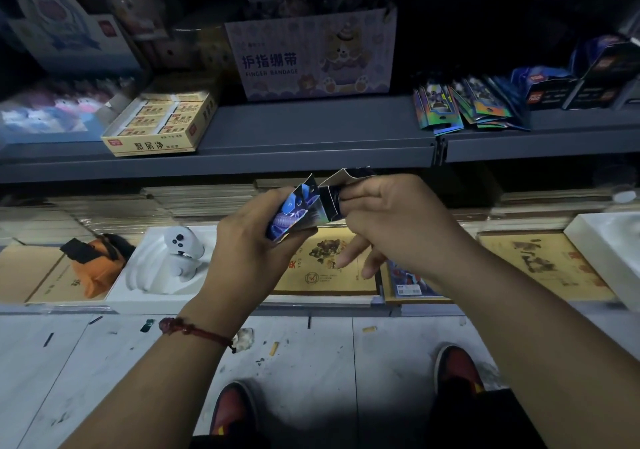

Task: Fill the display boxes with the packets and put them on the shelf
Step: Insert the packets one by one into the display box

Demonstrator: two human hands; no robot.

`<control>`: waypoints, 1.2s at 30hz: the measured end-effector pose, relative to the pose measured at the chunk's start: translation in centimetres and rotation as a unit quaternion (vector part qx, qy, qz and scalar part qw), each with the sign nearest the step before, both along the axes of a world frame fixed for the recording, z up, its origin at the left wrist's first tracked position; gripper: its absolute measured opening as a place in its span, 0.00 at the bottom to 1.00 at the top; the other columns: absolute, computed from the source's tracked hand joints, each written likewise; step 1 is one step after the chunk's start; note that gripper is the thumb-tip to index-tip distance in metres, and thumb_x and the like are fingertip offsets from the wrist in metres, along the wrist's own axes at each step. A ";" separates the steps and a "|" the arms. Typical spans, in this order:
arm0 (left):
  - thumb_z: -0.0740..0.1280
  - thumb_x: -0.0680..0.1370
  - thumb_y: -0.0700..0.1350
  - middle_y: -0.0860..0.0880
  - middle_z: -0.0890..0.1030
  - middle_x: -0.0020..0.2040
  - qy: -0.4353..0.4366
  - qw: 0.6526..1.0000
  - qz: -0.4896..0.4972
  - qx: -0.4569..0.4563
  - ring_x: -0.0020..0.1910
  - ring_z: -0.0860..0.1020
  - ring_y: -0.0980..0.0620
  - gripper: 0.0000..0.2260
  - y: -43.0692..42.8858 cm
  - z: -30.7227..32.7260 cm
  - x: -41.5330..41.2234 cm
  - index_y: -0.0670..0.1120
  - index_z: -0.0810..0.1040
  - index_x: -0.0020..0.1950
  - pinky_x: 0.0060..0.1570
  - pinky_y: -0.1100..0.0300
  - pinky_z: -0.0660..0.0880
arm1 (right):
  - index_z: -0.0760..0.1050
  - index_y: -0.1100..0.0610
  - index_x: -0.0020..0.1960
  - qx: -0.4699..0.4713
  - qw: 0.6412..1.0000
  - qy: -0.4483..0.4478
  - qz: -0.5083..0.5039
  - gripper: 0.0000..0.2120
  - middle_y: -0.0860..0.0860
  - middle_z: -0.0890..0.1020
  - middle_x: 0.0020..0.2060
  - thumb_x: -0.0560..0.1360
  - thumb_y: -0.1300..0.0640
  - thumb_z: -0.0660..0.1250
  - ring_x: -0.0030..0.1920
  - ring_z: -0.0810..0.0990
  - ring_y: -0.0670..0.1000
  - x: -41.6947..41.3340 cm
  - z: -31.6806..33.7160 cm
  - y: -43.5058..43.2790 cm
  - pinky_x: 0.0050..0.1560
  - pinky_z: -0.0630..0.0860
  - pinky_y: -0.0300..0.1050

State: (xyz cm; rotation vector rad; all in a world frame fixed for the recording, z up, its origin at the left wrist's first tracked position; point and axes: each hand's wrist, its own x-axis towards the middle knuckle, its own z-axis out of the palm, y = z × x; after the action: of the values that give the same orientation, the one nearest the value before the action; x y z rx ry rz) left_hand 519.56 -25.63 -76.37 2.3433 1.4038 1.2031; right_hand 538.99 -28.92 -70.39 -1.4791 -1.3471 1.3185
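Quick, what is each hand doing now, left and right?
Left hand: closed around the small display box, holding it.
Right hand: pinching the dark top part of the same box.

shelf (311, 126) | yellow box (159, 126) left | bandage box (311, 57) middle | packets (467, 109) right

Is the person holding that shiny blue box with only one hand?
No, the left hand grips the display box from below while the right hand pinches its dark top flap.
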 end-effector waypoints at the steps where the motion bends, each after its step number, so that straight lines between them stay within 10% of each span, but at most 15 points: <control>1: 0.78 0.73 0.48 0.60 0.77 0.44 -0.003 1.000 0.000 0.003 0.43 0.75 0.69 0.16 0.0 0.1 0.1 0.46 0.81 0.57 0.41 0.78 0.67 | 0.73 0.61 0.71 0.001 1.000 -0.003 0.006 0.20 0.53 0.80 0.66 0.79 0.69 0.63 0.34 0.87 0.58 -0.2 0.0 0.0 0.26 0.79 0.45; 12: 0.77 0.72 0.47 0.61 0.77 0.44 0.007 1.000 -0.004 0.007 0.42 0.75 0.65 0.16 -0.1 0.0 0.2 0.46 0.81 0.57 0.43 0.78 0.67 | 0.75 0.51 0.64 0.019 0.996 -0.072 0.049 0.17 0.37 0.77 0.50 0.80 0.67 0.62 0.38 0.88 0.51 -0.6 -0.2 -0.1 0.31 0.83 0.48; 17: 0.79 0.72 0.47 0.62 0.77 0.42 -0.027 1.000 0.007 0.007 0.42 0.77 0.65 0.16 0.1 -0.2 0.3 0.46 0.81 0.56 0.41 0.76 0.67 | 0.76 0.49 0.66 0.091 0.981 -0.160 0.066 0.19 0.43 0.80 0.59 0.77 0.61 0.66 0.48 0.86 0.51 -1.6 -0.6 -0.1 0.51 0.84 0.55; 24: 0.78 0.73 0.45 0.62 0.77 0.42 -0.023 1.000 -0.010 0.009 0.38 0.76 0.63 0.14 -0.2 -0.4 0.3 0.46 0.81 0.56 0.40 0.71 0.69 | 0.72 0.53 0.57 -0.023 0.995 0.050 0.088 0.13 0.53 0.82 0.56 0.81 0.69 0.57 0.39 0.88 0.56 -1.5 0.4 -0.1 0.38 0.85 0.51; 36: 0.76 0.74 0.49 0.58 0.80 0.45 -0.008 1.000 -0.014 -0.007 0.41 0.77 0.58 0.17 -0.1 -0.2 0.5 0.47 0.80 0.59 0.40 0.73 0.70 | 0.72 0.57 0.66 -0.026 0.996 0.023 0.086 0.15 0.53 0.82 0.58 0.81 0.67 0.59 0.38 0.88 0.54 -1.3 0.1 0.0 0.35 0.85 0.49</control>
State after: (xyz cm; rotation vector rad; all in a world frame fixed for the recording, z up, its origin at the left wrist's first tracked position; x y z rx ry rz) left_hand 520.05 -25.74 -76.56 2.3317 1.3655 1.1976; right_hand 537.70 -28.95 -70.28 -1.3837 -1.4452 1.4973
